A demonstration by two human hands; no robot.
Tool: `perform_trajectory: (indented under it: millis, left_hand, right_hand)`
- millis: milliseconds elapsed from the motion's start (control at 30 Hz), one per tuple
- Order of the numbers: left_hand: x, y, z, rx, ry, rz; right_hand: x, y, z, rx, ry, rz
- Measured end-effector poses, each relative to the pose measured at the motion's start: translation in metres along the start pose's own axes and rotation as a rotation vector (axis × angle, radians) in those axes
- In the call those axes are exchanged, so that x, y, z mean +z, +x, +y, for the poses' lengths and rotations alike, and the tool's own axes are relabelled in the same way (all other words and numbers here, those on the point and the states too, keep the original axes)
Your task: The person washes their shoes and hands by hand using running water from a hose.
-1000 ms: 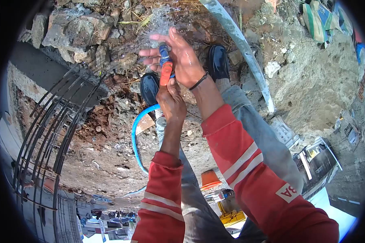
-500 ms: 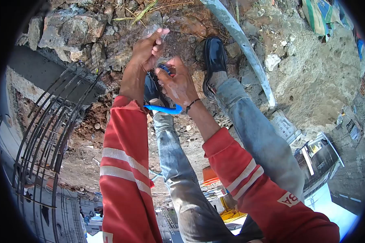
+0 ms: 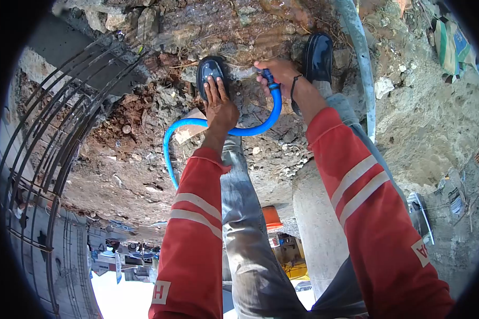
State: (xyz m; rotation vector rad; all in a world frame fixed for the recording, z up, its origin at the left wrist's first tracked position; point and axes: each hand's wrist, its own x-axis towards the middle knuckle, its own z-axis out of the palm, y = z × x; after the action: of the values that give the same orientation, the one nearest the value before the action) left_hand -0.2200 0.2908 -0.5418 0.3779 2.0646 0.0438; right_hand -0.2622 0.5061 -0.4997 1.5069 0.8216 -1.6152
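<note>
My left hand (image 3: 221,109) lies flat on the toe of a wet black shoe (image 3: 209,70), back of the hand up and fingers extended. My right hand (image 3: 282,73), with a dark band at the wrist, is closed around a dark blue valve fitting (image 3: 269,78) at the end of a blue hose (image 3: 274,109). Some water shows at the fitting, toward the left shoe. From there the hose curves down, passes by my left wrist and loops to the left. The other black shoe (image 3: 319,57) stands just right of my right hand.
Bent rebar (image 3: 64,122) juts out at the left beside a grey concrete surface (image 3: 64,45). A pale pipe (image 3: 363,64) runs down right of the right shoe. Rubble covers the ground (image 3: 127,175). An orange bucket (image 3: 272,217) stands lower down, near a concrete column (image 3: 316,228).
My left hand held the orange-handled fitting, let go, and has now come down onto the left shoe. My right hand, open at first, took the fitting and moved it right.
</note>
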Motion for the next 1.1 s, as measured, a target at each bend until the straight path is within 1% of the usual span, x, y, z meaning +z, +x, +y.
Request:
perform_trajectory:
  millis: [67,100,133,200,267,333,367,400,467,500,533,567,633,700,733,800,833,867,933,967,1000,1067,1100]
  left_hand:
    - [0.023,-0.003,-0.011,0.003,-0.06,-0.021]
    - [0.037,0.0,-0.017,0.046,0.047,0.085]
    - [0.021,0.001,-0.013,0.041,0.04,0.092]
    - [-0.033,-0.003,0.009,-0.065,-0.187,-0.083]
    - [-0.053,-0.016,0.025,0.05,-0.252,0.178]
    - [-0.077,-0.019,0.044,0.129,-0.835,0.435]
    - [-0.086,-0.025,0.055,0.053,-0.896,0.436]
    - [-0.08,-0.023,0.064,0.066,-0.898,0.429]
    - [-0.049,-0.013,0.081,-0.166,-1.351,-0.262]
    - [-0.033,-0.005,0.093,-0.11,-1.148,-0.506]
    - [-0.011,0.003,0.108,-0.059,-0.929,-0.737]
    - [0.027,0.011,0.122,0.046,-0.877,-0.774]
    - [0.057,0.009,0.151,0.151,-0.811,-0.819]
    - [0.033,0.0,0.184,-0.174,-1.003,-0.691]
    - [0.018,-0.007,0.199,-0.339,-1.089,-0.621]
    - [0.002,-0.02,0.217,-0.667,-1.236,-0.456]
    - [0.008,-0.025,0.219,-0.61,-1.1,-0.405]
    - [0.014,-0.029,0.219,-0.613,-1.091,-0.406]
    - [0.019,-0.029,0.213,-0.711,-1.409,-0.442]
    - [0.011,-0.027,0.214,-0.723,-1.396,-0.427]
    - [0.001,-0.019,0.222,-0.795,-1.759,-0.475]
    - [0.001,-0.001,0.221,-0.85,-2.143,-0.494]
    - [0.003,0.009,0.214,-0.922,-2.258,-0.561]
  right_hand:
    - [-0.003,0.006,0.005,0.035,0.03,-0.067]
    - [-0.003,0.008,0.006,0.045,0.04,-0.089]
    - [-0.004,0.011,0.006,0.055,0.051,-0.111]
    - [0.005,0.005,0.019,-0.004,0.167,0.035]
    - [0.012,-0.006,0.039,-0.068,0.294,0.193]
    - [0.017,-0.02,0.06,-0.145,0.423,0.352]
    - [0.019,-0.028,0.084,-0.21,0.49,0.343]
    - [0.021,-0.038,0.112,-0.273,0.559,0.334]
    - [0.021,-0.052,0.146,-0.351,0.869,0.302]
    - [0.015,-0.051,0.164,-0.356,0.876,0.307]
    - [0.006,-0.049,0.18,-0.38,0.968,0.285]
    - [-0.002,-0.047,0.196,-0.402,1.06,0.262]
    - [-0.02,-0.041,0.219,-0.42,1.175,0.239]
    - [-0.041,-0.031,0.235,-0.423,1.201,0.25]
    - [-0.047,-0.03,0.232,-0.42,1.204,0.254]
    - [-0.061,-0.024,0.239,-0.405,1.202,0.279]
    - [-0.065,-0.024,0.242,-0.395,1.2,0.293]
    - [-0.067,-0.028,0.248,-0.377,1.202,0.308]
    - [-0.068,-0.034,0.26,-0.345,1.203,0.333]
    - [-0.069,-0.034,0.268,-0.328,1.2,0.34]
    - [-0.073,-0.033,0.273,-0.312,1.19,0.348]
    - [-0.075,-0.035,0.264,-0.291,1.165,0.35]
    - [-0.076,-0.037,0.255,-0.286,1.148,0.346]
